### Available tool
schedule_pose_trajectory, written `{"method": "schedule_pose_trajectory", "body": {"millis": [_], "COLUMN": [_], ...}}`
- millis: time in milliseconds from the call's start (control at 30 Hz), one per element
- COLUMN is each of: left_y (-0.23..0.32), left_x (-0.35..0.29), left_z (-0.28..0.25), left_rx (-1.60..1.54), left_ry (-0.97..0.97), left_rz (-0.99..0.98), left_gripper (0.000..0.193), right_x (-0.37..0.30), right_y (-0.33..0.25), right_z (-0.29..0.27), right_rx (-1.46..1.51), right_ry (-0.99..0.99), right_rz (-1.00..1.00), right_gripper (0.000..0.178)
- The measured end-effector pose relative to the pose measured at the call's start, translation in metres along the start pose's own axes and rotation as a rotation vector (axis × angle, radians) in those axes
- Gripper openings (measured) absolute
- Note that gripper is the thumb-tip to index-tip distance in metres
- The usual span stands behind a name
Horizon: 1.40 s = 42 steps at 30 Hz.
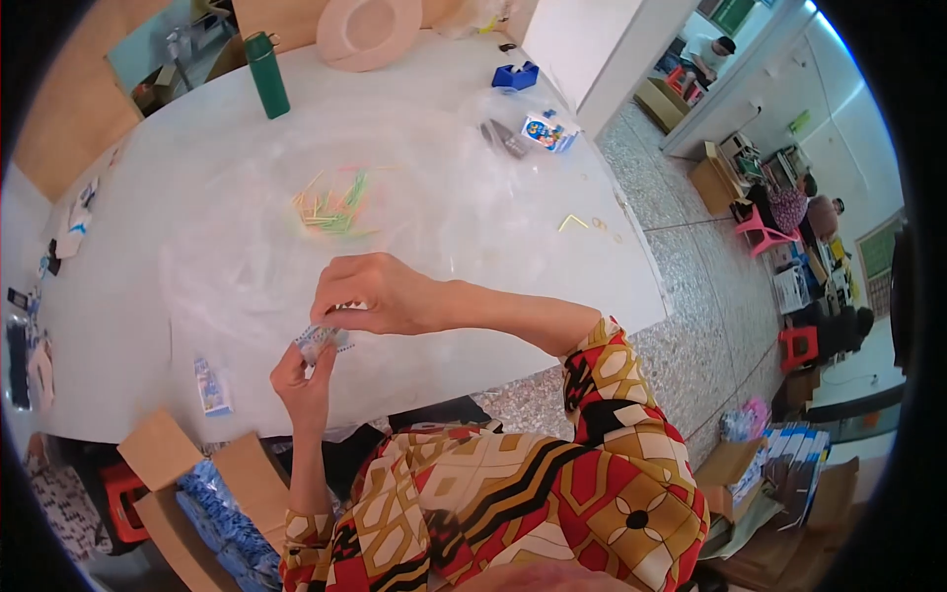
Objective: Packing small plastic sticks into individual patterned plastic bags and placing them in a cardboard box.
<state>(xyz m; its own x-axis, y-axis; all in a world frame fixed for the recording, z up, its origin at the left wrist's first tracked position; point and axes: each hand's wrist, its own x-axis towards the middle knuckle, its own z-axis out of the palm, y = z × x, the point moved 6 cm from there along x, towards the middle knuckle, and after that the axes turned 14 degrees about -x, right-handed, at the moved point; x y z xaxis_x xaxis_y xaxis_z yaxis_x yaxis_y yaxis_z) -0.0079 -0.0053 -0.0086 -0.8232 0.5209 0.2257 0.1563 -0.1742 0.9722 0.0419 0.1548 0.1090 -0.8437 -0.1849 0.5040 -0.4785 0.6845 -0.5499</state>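
Observation:
Over the near left part of the white table [552, 266], my left hand [304, 390] pinches a small clear plastic packet [318, 343] with blue and white print. My right hand [385, 296] reaches across from the right, its fingers closed at the packet's upper edge; their tips are partly hidden. Beyond my hands lies a loose pile of thin yellow, green and pink sticks [335, 207]. Another printed packet [211, 387] rests flat near the table's front left edge.
Below the table's edge stands an open cardboard box [163, 449] of blue packets. A green bottle [266, 77], a pink hat [370, 35], a blue tape dispenser [515, 76] and a printed bag [548, 131] are farther back. Several people sit at right.

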Motion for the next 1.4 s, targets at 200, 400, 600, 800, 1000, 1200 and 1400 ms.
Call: {"method": "schedule_pose_trajectory", "body": {"millis": [200,400,600,800,1000,1200,1400], "left_y": [0.007,0.008,0.021,0.022,0.013,0.013,0.010], "left_x": [0.002,0.001,-0.003,-0.006,-0.005,-0.003,-0.007], "left_z": [0.002,0.003,0.013,0.014,0.015,0.016,0.012], "left_rx": [-0.219,-0.213,-0.187,-0.070,-0.057,-0.178,-0.289], "left_ry": [0.096,0.021,0.037,0.045,0.003,0.050,0.095], "left_rz": [-0.050,-0.015,-0.009,0.014,0.000,-0.037,-0.056], "left_gripper": [0.022,0.022,0.018,0.016,0.011,0.012,0.017], "right_x": [0.002,-0.007,-0.007,-0.011,-0.011,-0.011,-0.020], "right_y": [0.009,0.017,0.009,0.014,0.015,0.024,0.038], "right_z": [-0.013,0.013,0.003,0.005,0.011,0.010,0.022], "right_rx": [0.229,0.326,0.449,0.383,0.198,0.483,0.662], "right_ry": [-0.015,-0.205,-0.098,-0.161,-0.214,-0.138,-0.156], "right_rz": [0.188,0.205,0.265,0.267,0.207,0.352,0.454], "right_gripper": [0.014,0.015,0.014,0.013,0.009,0.011,0.018]}}
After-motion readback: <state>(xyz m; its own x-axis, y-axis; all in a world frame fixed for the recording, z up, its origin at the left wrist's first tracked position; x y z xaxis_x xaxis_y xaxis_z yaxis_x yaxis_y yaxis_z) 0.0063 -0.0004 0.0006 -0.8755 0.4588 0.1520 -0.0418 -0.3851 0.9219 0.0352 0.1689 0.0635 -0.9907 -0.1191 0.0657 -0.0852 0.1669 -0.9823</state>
